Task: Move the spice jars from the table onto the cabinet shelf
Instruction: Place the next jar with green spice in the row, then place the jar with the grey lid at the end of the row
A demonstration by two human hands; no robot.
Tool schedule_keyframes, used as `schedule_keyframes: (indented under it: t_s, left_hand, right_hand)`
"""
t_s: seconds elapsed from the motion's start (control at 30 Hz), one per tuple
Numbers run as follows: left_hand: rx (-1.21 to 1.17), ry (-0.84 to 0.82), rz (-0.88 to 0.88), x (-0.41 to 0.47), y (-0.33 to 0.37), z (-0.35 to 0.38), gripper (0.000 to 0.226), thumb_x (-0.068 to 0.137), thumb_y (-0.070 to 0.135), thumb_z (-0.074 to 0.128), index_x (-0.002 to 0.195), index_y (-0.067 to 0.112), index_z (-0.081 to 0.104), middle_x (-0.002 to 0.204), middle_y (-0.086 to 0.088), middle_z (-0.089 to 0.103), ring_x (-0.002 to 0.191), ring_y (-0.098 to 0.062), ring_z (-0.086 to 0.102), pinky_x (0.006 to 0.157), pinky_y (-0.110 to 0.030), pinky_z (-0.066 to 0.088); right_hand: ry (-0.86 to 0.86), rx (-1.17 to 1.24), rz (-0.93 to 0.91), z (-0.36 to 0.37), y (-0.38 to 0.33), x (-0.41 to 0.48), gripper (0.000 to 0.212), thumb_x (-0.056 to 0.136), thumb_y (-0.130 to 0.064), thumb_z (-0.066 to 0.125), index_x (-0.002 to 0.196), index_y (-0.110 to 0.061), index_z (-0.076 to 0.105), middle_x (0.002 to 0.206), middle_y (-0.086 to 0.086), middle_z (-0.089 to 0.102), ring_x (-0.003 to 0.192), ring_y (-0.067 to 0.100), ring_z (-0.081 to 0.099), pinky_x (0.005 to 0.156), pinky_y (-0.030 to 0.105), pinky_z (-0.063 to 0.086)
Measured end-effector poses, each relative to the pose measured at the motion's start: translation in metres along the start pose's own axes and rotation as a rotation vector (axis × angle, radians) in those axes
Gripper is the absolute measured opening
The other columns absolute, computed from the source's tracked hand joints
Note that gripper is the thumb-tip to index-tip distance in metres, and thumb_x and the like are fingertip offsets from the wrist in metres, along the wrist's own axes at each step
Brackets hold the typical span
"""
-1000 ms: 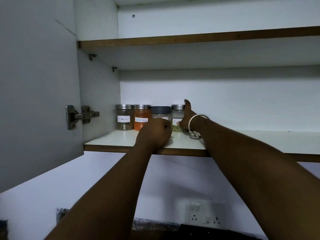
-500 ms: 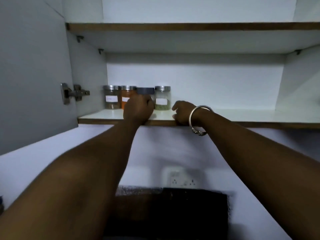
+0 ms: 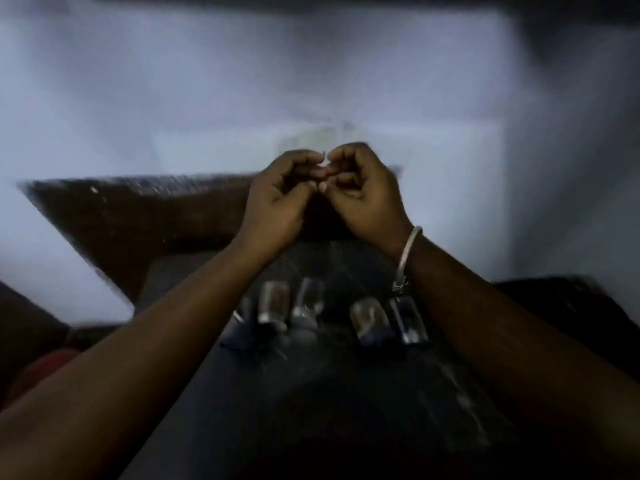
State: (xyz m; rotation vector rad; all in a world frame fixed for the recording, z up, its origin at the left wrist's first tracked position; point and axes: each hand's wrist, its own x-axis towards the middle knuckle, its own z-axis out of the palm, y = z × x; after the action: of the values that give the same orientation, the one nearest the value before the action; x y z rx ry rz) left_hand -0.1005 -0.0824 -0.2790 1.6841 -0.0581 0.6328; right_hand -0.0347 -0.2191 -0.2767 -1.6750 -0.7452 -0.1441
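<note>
The view is blurred and looks down at a dark table (image 3: 311,410). Several spice jars stand on it in a row, among them a clear jar (image 3: 275,301) left of centre and another jar (image 3: 369,318) to the right. My left hand (image 3: 280,199) and my right hand (image 3: 363,192) hover together above and beyond the jars. Their fingers are loosely curled, the fingertips nearly touch, and neither holds anything. A silver bangle (image 3: 408,254) circles my right wrist. The cabinet shelf is out of view.
A brown ledge (image 3: 138,216) runs along the back of the table under a pale wall (image 3: 207,98). A blurred wall socket (image 3: 311,140) sits just behind my hands. Something red (image 3: 45,368) lies at the lower left edge.
Both hands have left the shelf and its jars and dropped down, coming together empty. The view has swung from the cabinet down to the table.
</note>
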Motion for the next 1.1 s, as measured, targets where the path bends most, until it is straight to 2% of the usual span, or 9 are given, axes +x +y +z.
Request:
schedule_keyframes:
  t_s: [0.1,0.23,0.43,0.53,0.67,0.8,0.9,1.03,1.1]
  left_hand:
    - [0.128,-0.233,-0.181,-0.058,-0.077,0.018,0.039,0.091,-0.015,0.059,0.122,0.007,0.065,0.115,-0.013,0.071,0.108,-0.018,0.067,0.095,-0.023,0.053]
    - [0.350,-0.471,-0.452,-0.128,-0.158,0.037,0.041,0.092,-0.012,0.062,0.129,0.007,0.065,0.120,-0.012,0.071,0.112,-0.031,0.069,0.100,-0.034,0.055]
    - [0.432,-0.569,-0.658,-0.186,-0.221,0.050,0.034,0.092,-0.005,0.063,0.121,0.012,0.070,0.111,0.001,0.071,0.111,-0.025,0.071,0.092,-0.025,0.051]
    - [0.428,-0.503,-0.748,-0.196,-0.233,0.041,0.029,0.093,0.000,0.065,0.116,0.017,0.071,0.112,-0.001,0.073,0.110,-0.023,0.071,0.098,-0.034,0.054]
    - [0.250,-0.244,-0.943,-0.202,-0.242,0.025,0.033,0.092,-0.008,0.062,0.099,0.023,0.067,0.107,-0.017,0.072,0.106,-0.037,0.069,0.096,-0.049,0.056]
    - [-0.012,0.021,-1.204,-0.197,-0.238,0.023,0.021,0.100,0.004,0.056,0.110,0.022,0.062,0.086,-0.006,0.063,0.067,-0.021,0.060,0.050,-0.026,0.049]
    - [-0.158,0.051,-1.298,-0.198,-0.235,0.024,0.019,0.102,0.020,0.056,0.117,0.032,0.060,0.091,-0.004,0.066,0.071,-0.020,0.060,0.056,-0.031,0.046]
    - [-0.282,0.007,-1.303,-0.202,-0.230,0.033,0.031,0.101,0.027,0.057,0.132,0.028,0.059,0.113,-0.008,0.072,0.097,-0.027,0.067,0.078,-0.040,0.053]
    - [-0.274,0.009,-1.271,-0.203,-0.224,0.035,0.032,0.102,0.023,0.056,0.134,0.023,0.057,0.115,-0.012,0.070,0.093,-0.026,0.068,0.073,-0.038,0.056]
  right_hand:
    - [-0.119,-0.230,0.192,-0.010,0.078,-0.053,0.032,0.080,0.005,0.074,0.110,0.000,0.064,0.102,0.022,0.068,0.086,0.031,0.069,0.074,0.016,0.054]
    - [-0.329,-0.592,0.420,-0.026,0.166,-0.105,0.038,0.082,-0.011,0.076,0.118,-0.008,0.066,0.115,0.016,0.066,0.105,0.032,0.064,0.095,0.045,0.054]
    - [-0.842,-1.093,0.598,-0.002,0.220,-0.162,0.095,0.086,-0.042,0.066,0.160,-0.014,0.013,0.165,0.027,0.010,0.152,0.047,0.011,0.123,0.057,0.015]
    - [-0.844,-1.059,0.481,0.014,0.222,-0.182,0.084,0.088,-0.037,0.063,0.158,-0.018,0.021,0.163,0.024,0.018,0.148,0.047,0.021,0.115,0.058,0.031]
    - [-0.468,-0.885,0.370,0.017,0.221,-0.175,0.048,0.085,-0.035,0.067,0.128,-0.014,0.060,0.133,0.017,0.055,0.118,0.041,0.054,0.101,0.046,0.045]
    - [-0.588,-0.713,0.756,0.017,0.235,-0.170,0.082,0.088,-0.038,0.068,0.158,-0.021,0.029,0.156,0.018,0.039,0.141,0.040,0.041,0.117,0.046,0.035]
    - [-0.633,-0.435,0.911,0.034,0.238,-0.180,0.099,0.088,-0.038,0.072,0.163,-0.029,0.008,0.162,0.014,0.035,0.144,0.035,0.043,0.118,0.043,0.035]
    - [-0.546,-0.391,0.851,0.054,0.229,-0.206,0.108,0.080,-0.039,0.082,0.163,-0.024,0.015,0.166,0.014,0.022,0.150,0.032,0.031,0.122,0.042,0.031]
    - [-0.514,-0.378,0.894,0.058,0.219,-0.215,0.113,0.076,-0.048,0.084,0.163,-0.029,0.013,0.166,0.016,0.016,0.151,0.034,0.027,0.122,0.044,0.031]
